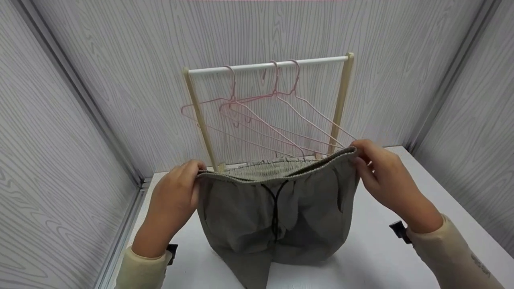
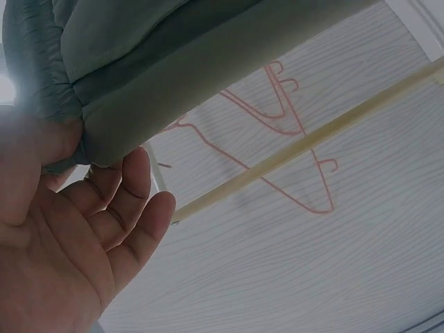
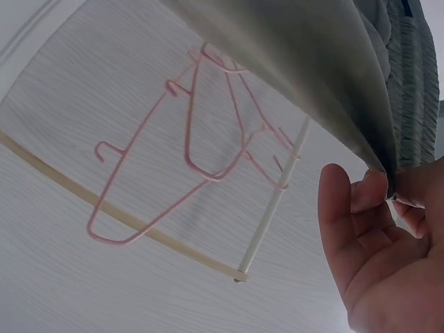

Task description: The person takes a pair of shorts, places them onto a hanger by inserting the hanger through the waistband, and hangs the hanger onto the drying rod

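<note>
The pants (image 1: 237,212) are in the middle of the frame and run down to the bottom edge. They are grey-green, with a stretchy, wrinkly top and a black string (image 1: 275,212) hanging down the front. The left hand (image 1: 174,196) is left of the middle, and its thumb and fingers pinch one end of the top. The right hand (image 1: 383,176) is right of the middle and pinches the other end. The top is pulled wide, with a gap showing inside.

Below the pants is a smooth white table (image 1: 385,257). It shows at the bottom and along the lower right. I cannot tell if the pants touch it. A soft shadow lies on the white near them.

The back wall (image 1: 132,60) fills the top of the frame. It is pale grey with wavy lines, like wood. The left wall (image 1: 48,140) and the right wall (image 1: 478,140) have the same kind of lines. Grey strips run down both corners, and another runs beside the table at the lower left.

Behind the pants, a rack stands in the upper middle. It has a white bar (image 1: 321,61) and two light wood posts (image 1: 341,100). Thin pink hangers (image 1: 276,82) hang from the bar. In the left wrist view, a bright light (image 2: 5,91) glows at the left edge.
</note>
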Demonstrator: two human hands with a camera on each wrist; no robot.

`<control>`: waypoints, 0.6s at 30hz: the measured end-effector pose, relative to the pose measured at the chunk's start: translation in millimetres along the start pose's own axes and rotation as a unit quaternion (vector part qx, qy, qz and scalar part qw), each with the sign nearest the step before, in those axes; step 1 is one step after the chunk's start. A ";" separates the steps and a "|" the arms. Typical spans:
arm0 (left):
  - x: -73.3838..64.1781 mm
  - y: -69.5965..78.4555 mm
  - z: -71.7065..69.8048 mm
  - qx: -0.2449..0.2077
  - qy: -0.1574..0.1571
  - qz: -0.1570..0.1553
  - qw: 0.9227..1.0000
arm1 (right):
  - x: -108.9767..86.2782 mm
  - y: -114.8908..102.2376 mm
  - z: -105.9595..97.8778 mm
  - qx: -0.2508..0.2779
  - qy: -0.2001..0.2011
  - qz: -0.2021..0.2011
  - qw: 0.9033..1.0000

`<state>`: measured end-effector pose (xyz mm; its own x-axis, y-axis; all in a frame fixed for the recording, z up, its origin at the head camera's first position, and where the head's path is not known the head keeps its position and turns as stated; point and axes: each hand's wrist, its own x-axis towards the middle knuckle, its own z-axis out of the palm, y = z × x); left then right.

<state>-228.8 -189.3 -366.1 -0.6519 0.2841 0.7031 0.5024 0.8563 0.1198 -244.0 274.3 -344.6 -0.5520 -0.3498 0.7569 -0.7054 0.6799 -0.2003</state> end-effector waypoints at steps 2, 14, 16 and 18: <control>-4.1 -1.4 6.5 0.003 -0.016 -0.003 1.000 | -6.6 4.1 4.8 -0.018 -0.016 0.006 1.000; -33.6 -3.8 36.2 0.000 -0.079 -0.031 0.996 | -41.3 20.1 34.6 -0.043 -0.080 0.056 0.994; -39.0 -4.9 41.6 -0.004 -0.092 -0.041 0.995 | -45.8 22.2 39.6 -0.039 -0.087 0.062 0.993; -43.4 -6.0 47.0 -0.006 -0.101 -0.046 0.994 | -49.7 24.3 44.2 -0.037 -0.092 0.069 0.993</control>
<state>-230.2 -186.5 -430.4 -0.7951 0.2863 0.5346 0.4417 0.8774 0.1871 -253.3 279.8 -414.6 -0.7180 -0.3573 0.5974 -0.5862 0.7731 -0.2422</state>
